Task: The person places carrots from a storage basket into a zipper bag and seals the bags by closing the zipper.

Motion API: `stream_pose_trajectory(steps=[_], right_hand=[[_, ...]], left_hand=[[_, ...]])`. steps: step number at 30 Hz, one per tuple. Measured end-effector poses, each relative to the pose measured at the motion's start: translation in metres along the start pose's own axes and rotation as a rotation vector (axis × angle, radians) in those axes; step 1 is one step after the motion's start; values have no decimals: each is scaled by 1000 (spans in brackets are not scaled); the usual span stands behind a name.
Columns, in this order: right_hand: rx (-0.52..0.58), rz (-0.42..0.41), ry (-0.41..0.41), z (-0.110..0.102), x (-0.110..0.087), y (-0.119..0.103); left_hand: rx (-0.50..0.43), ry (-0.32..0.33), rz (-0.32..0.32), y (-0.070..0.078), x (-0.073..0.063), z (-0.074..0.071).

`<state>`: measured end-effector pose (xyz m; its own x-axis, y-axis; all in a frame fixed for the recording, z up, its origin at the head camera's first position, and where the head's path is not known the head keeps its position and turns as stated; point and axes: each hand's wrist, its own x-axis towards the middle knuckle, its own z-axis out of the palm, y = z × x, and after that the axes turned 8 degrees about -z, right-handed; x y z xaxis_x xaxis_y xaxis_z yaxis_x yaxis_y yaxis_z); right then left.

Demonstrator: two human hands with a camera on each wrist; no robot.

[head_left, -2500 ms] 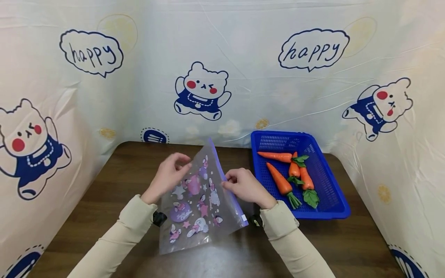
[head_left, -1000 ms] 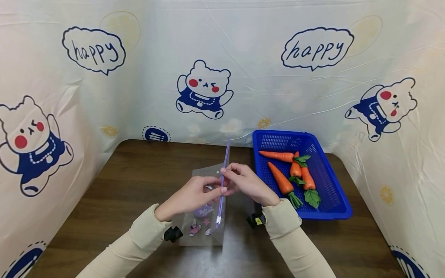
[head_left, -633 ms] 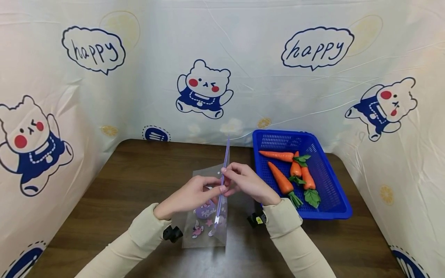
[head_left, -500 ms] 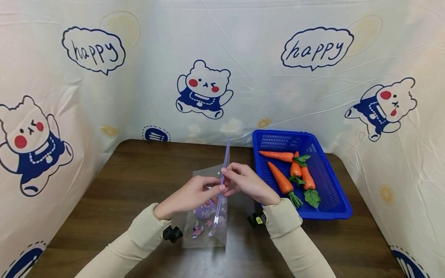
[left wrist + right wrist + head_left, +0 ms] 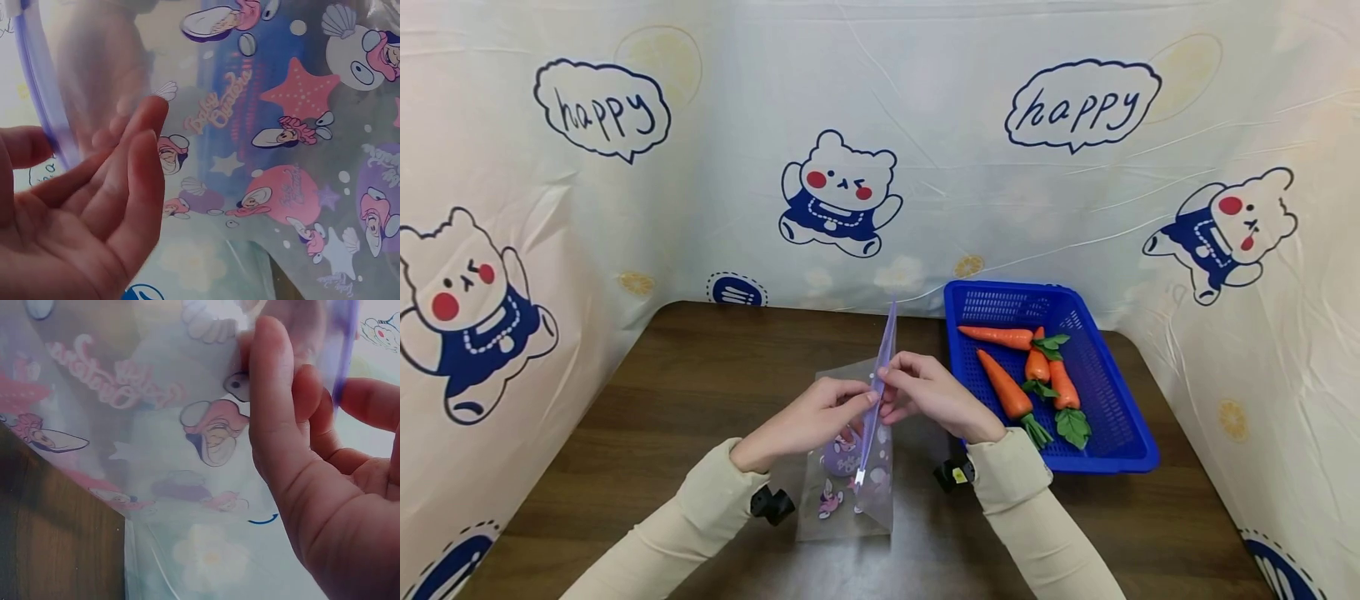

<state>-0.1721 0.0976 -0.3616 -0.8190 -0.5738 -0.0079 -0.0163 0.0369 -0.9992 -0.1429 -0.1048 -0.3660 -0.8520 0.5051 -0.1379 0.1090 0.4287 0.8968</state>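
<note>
More of the bag's (image 5: pixel 844 500) purple strip (image 5: pixel 868 433) shows than before.

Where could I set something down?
Bare table shows between the left sleeve, the bag and the back curtain, and in front of the blue basket beside the right sleeve. It's crowded between bag and basket, by the right hand.

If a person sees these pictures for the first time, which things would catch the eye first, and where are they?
Probably the bright orange carrots in the blue basket, on the right side of the table. Next, perhaps, the clear bag with pink and purple prints, its purple edge between the left hand and right hand. Behind, cartoon bears decorate the pale cloth.
</note>
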Motion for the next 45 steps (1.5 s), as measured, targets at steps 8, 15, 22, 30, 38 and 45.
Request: stream_pose_trajectory(steps=[8,15,22,30,38,45], right_hand=[[-80,11,37,3,1,1],[-421,40,213,3,-2,-1],[-602,35,273,-1,-4,0],[-626,13,270,-7,-5,-2],[-646,24,234,-16,-7,-3],[-622,28,235,-26,-11,-2]], left_hand=[[26,160,-132,1,5,5],[138,282,-184,3,5,-1],[203,354,-182,-1,-1,-12],[255,389,-167,-1,-6,-22],[291,402,-163,-5,-11,-32],[332,400,-162,-11,-16,-42]])
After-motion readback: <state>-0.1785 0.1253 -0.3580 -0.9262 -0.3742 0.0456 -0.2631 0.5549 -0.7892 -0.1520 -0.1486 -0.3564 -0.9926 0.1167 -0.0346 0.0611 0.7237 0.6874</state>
